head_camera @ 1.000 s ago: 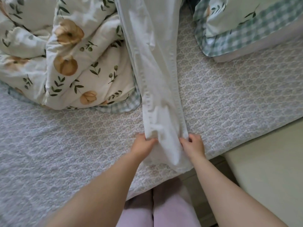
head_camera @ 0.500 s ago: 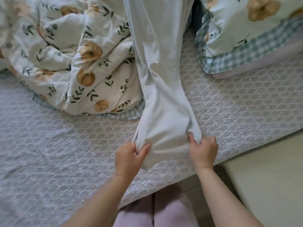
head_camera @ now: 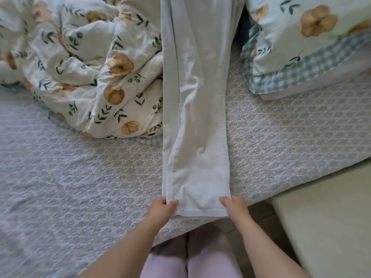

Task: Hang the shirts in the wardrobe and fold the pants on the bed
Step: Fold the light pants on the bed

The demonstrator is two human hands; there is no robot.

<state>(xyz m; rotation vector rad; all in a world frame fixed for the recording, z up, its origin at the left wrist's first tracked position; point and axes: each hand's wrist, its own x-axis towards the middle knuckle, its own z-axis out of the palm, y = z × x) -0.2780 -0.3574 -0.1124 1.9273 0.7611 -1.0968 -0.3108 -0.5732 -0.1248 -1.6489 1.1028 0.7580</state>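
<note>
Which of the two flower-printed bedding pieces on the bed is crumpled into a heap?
The cream flower-printed duvet, left of the white pants; it is bunched in folds, while the flower-printed pillow on the right lies smooth.

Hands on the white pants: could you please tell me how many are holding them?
2. The left hand pinches the left corner of the hem of the white pants near the edge of the bed; the right hand pinches the right corner. None appears hidden.
</note>
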